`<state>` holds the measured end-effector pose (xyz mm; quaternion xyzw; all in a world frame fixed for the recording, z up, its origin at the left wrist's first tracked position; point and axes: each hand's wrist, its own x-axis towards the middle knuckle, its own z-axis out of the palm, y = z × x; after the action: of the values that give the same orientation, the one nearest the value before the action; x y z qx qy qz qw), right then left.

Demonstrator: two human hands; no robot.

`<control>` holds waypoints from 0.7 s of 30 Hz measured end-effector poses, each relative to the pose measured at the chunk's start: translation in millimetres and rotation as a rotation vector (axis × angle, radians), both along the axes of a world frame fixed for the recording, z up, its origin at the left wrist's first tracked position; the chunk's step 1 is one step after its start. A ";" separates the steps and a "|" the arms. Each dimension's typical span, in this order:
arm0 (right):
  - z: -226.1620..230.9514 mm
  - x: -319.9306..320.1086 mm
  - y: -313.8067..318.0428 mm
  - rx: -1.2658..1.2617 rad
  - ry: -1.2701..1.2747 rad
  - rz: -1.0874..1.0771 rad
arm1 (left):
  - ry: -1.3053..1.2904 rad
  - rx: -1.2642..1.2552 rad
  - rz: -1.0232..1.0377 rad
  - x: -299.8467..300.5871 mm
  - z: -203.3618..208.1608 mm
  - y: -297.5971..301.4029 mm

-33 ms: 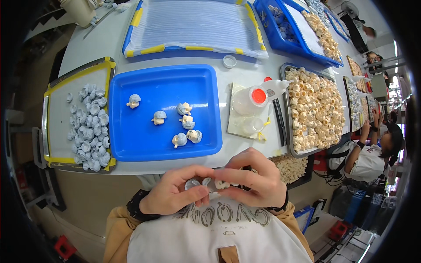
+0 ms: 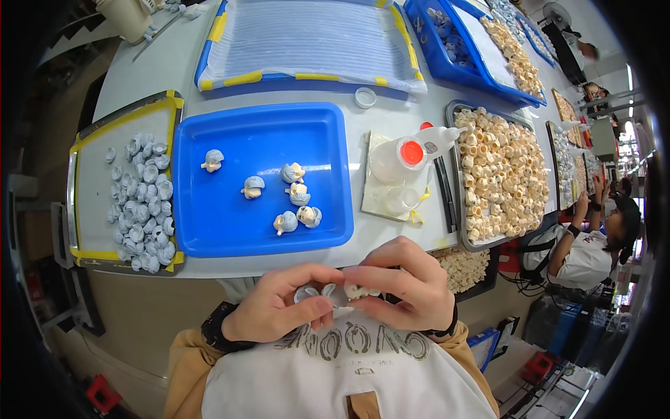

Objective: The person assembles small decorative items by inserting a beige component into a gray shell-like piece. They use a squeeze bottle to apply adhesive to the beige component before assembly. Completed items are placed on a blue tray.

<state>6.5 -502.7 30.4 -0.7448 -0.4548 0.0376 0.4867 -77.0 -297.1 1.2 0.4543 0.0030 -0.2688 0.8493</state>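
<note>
In the head view, your left hand (image 2: pixel 279 307) pinches a grey-blue shell (image 2: pixel 338 297) between thumb and fingers, though whether it holds more than one you cannot tell. Your right hand (image 2: pixel 413 290) grips a cream piece (image 2: pixel 357 290) right beside that shell, both in front of your apron (image 2: pixel 314 387), just off the table's near edge. Beyond, a blue tray (image 2: pixel 209 223) bears six cream-and-blue pieces (image 2: pixel 252 187); loose shells (image 2: pixel 145 202) lie left of it, cream parts (image 2: pixel 502 174) fill a tray at right.
</note>
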 end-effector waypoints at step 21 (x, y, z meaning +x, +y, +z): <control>-11.5 31.7 -34.4 -0.251 -0.204 -0.617 | -0.036 -0.114 0.221 1.6 -11.1 1.2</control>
<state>38.2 -537.1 18.9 -0.9011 -0.2466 -0.1302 0.3320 -75.4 -296.0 -9.9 0.4067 0.0227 -0.1651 0.8983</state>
